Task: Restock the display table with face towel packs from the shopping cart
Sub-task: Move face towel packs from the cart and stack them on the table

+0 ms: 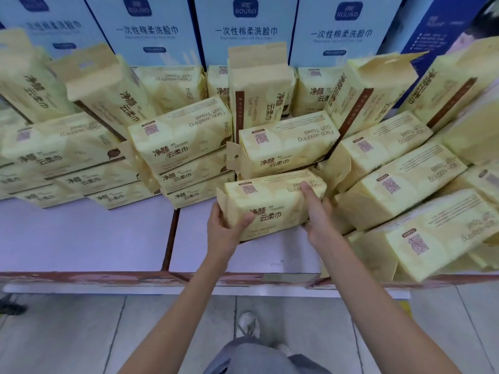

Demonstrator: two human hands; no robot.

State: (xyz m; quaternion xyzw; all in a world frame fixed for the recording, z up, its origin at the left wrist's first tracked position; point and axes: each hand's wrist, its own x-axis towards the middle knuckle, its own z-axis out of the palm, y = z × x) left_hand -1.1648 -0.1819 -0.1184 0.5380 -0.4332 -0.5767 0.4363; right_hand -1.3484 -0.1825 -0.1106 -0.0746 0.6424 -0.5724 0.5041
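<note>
**Pack set down at the front of the row**

At the bottom of the frame a pale shoe (248,326) stands on the tiled floor, just short of the table edge. Both arms reach up the centre to one face towel pack (272,203), held level low over the display table (81,233); whether it already rests there I cannot tell. The left hand (228,229) grips its left end, thumb curled over the front face. The right hand (318,215) clasps the right end with one digit stretched along the top, the others hidden. Holding both ends probably keeps the soft pack square, so it lines up before the stacked packs (286,144) with its name facing shoppers. The shopping cart is out of view.

The pack reads "净颜云柔巾" and "Face-washing Soft Towel", with a QR code on top. Behind the flat stacks, upright packs (259,87) stand on end, likely as a backdrop. Along the top of the frame, blue cartons (245,25) carry "ROUMO" and "一次性棉柔洗脸巾".
</note>
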